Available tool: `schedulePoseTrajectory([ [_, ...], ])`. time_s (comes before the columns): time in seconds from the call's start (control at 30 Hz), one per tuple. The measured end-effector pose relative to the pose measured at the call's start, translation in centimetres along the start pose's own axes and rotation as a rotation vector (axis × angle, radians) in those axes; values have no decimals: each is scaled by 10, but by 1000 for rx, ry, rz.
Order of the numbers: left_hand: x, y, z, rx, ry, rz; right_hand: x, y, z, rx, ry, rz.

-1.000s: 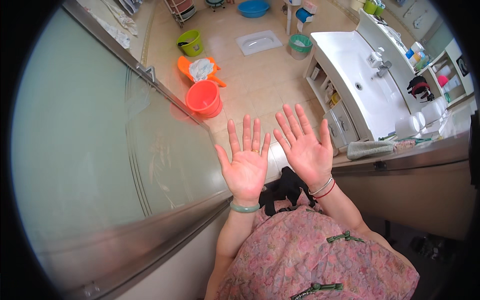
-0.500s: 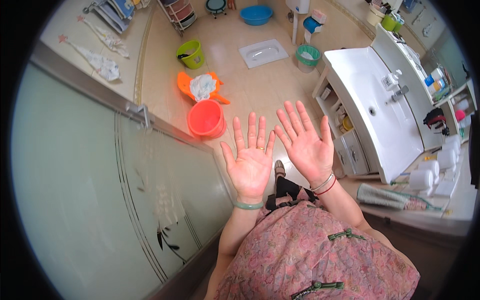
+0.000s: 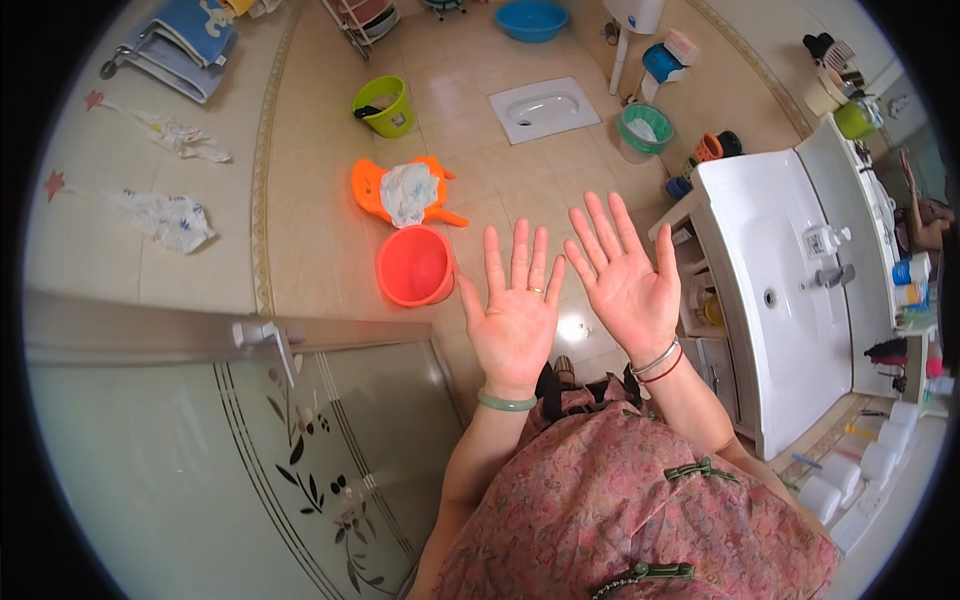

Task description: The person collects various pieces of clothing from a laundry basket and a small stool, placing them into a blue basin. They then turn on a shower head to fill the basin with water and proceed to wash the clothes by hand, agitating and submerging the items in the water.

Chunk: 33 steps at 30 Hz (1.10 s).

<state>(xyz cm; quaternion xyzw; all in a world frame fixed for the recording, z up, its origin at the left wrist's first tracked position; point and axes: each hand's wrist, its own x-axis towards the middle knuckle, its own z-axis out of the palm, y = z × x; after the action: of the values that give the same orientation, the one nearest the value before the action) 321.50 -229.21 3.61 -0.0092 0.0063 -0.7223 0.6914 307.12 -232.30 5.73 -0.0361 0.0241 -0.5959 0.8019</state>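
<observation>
Both palms face up toward me in front of my floral top [image 3: 600, 490]. My left hand [image 3: 515, 325] has its fingers spread and holds nothing; a ring is on one finger and a green bangle circles the wrist. Close by on the right, my right hand [image 3: 630, 290] is also spread and bare, with a silver bracelet and a red cord at the wrist. Beyond my left hand a red bucket [image 3: 415, 266] stands on the floor, apart from my fingers. Behind it an orange plastic stool [image 3: 370, 190] carries a crumpled white cloth or bag [image 3: 409, 195].
A frosted glass door [image 3: 180, 450] with a metal handle [image 3: 268, 338] stands at the left. On the right is a white washbasin [image 3: 765, 230] with a tap [image 3: 833, 277]. Farther off are a green bucket [image 3: 390, 108], a squat toilet [image 3: 545, 108], a lidless bin [image 3: 642, 132] and a blue basin [image 3: 532, 20].
My view has turned and moved forward, so the washbasin, buckets and door sit differently in the picture. Both hands stay raised, spread and bare.
</observation>
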Motion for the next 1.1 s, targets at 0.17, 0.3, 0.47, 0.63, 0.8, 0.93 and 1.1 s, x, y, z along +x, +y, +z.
schedulePoseTrajectory([
  [0.17, 88, 32, -10, -1, -25, 1, 93, 1, -9, -40, 4, -4],
  [0.3, 168, 68, -9, -33, -25, -31, 176, 11, -7, -69, -6, -24],
  [0.47, 269, 107, 6, 33, -42, -80, 273, 14, 4, -72, -6, -58],
  [0.63, 350, 134, 7, 42, -41, -116, 353, 14, 4, -87, 11, -97],
  [0.8, 429, 135, 0, 30, -13, -169, 426, -10, -2, -84, 34, -129],
  [0.93, 499, 133, -7, 51, -10, -171, 490, -35, -14, -83, 44, -130],
  [1.1, 595, 134, -18, 40, -27, -133, 586, -68, -28, -54, 43, -72],
])
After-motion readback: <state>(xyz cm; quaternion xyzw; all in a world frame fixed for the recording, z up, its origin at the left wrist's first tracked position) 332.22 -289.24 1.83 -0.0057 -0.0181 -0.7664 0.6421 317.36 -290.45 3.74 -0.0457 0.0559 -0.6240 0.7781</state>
